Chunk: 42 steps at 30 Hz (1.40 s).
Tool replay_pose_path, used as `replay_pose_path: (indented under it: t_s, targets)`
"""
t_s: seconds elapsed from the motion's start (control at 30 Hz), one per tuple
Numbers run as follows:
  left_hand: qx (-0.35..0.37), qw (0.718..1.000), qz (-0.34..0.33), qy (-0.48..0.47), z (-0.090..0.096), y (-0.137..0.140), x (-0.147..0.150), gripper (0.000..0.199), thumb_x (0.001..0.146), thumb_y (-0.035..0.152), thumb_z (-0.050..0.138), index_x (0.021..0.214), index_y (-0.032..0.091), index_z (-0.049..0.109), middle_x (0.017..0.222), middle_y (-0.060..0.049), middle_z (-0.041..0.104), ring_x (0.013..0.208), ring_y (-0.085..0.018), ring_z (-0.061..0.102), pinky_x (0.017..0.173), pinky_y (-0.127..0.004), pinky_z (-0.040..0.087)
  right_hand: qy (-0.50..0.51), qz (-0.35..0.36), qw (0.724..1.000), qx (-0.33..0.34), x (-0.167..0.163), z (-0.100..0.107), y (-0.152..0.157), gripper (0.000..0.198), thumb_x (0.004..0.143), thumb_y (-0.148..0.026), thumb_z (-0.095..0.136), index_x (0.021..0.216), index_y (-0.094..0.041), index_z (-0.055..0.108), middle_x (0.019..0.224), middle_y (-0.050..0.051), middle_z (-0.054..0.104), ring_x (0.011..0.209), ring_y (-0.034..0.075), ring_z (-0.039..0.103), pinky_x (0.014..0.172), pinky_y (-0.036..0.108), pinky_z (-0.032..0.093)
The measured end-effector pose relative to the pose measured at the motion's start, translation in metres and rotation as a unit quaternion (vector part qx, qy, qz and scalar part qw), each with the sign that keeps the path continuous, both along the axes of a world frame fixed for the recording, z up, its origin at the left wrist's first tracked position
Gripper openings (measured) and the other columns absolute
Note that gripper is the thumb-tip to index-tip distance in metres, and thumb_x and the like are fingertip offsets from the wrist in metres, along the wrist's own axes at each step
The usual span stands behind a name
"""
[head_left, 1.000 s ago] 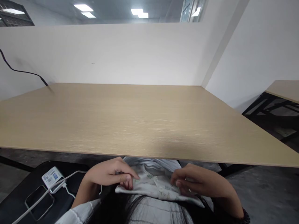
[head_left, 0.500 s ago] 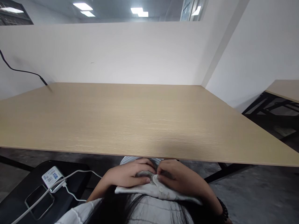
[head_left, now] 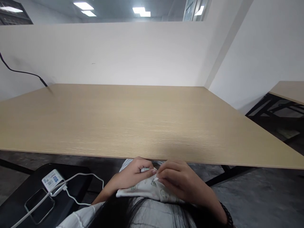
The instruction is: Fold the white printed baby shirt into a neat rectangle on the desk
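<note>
White box [head_left: 54, 183] on the black chair [head_left: 78, 177]: its printed label [head_left: 50, 181] carries dark and blue marks, too small to read. The left hand [head_left: 137, 173] is mostly closed, thumb and forefinger pinching the edge of a white cloth [head_left: 144, 189] printed with small greenish figures. The right hand [head_left: 178, 179], fingers curled, grips the same cloth just beside the left fingertips; a dark beaded bracelet [head_left: 226, 214] circles its wrist. The cloth lies on the seated person's lap, just below the near edge of the wooden table [head_left: 133, 120], which hides the legs beyond. A white cable [head_left: 78, 174] crosses the box.
</note>
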<state>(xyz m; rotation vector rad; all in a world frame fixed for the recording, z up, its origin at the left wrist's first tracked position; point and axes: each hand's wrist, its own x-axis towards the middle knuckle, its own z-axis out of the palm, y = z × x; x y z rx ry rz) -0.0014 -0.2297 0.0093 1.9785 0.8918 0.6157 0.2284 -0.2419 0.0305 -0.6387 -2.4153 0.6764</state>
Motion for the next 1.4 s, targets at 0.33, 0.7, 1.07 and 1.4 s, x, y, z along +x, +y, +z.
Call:
replay_pose_path:
  t_s: [0.33, 0.7, 1.07, 1.4]
  targets:
    - [0.028, 0.997, -0.029, -0.063, 0.008, -0.005, -0.006, 0.039, 0.093, 0.039, 0.057, 0.127, 0.020, 0.060, 0.118, -0.009, 0.067, 0.104, -0.020, 0.062, 0.091, -0.032, 0.048, 0.214, -0.195, 0.933, -0.216, 0.009, -0.004, -0.006, 0.018, 0.103, -0.038, 0.044, 0.095, -0.023, 0.048, 0.072, -0.003, 0.051, 0.061, 0.011, 0.046, 0.054, 0.022, 0.037]
    - [-0.030, 0.995, 0.048, -0.079, -0.002, -0.010, 0.001, 0.028, 0.084, 0.037, 0.071, 0.104, 0.018, 0.072, 0.082, 0.000, 0.062, 0.072, -0.012, 0.055, 0.069, -0.023, 0.045, 0.279, -0.202, 0.882, -0.323, -0.016, -0.009, 0.001, 0.030, 0.098, -0.052, 0.051, 0.097, -0.022, 0.047, 0.066, -0.005, 0.049, 0.055, 0.010, 0.043, 0.050, 0.022, 0.034]
    - [-0.003, 0.965, 0.167, -0.203, -0.007, -0.011, 0.002, 0.012, 0.079, 0.025, 0.075, 0.084, 0.016, 0.080, 0.081, -0.008, 0.079, 0.072, -0.018, 0.072, 0.068, -0.025, 0.054, 0.166, 0.014, 0.965, -0.202, 0.012, -0.005, -0.010, 0.012, 0.095, -0.030, 0.060, 0.090, -0.021, 0.066, 0.079, 0.003, 0.066, 0.071, 0.015, 0.057, 0.067, 0.027, 0.041]
    - [0.299, 0.939, 0.159, -0.066, 0.002, -0.005, -0.021, 0.015, 0.092, 0.021, 0.061, 0.086, 0.017, 0.073, 0.077, -0.005, 0.076, 0.069, -0.015, 0.069, 0.066, -0.025, 0.053, -0.055, -0.050, 0.990, -0.123, 0.023, 0.005, -0.006, 0.045, 0.068, -0.044, 0.085, 0.105, -0.026, 0.067, 0.086, 0.002, 0.069, 0.073, 0.019, 0.060, 0.063, 0.026, 0.038]
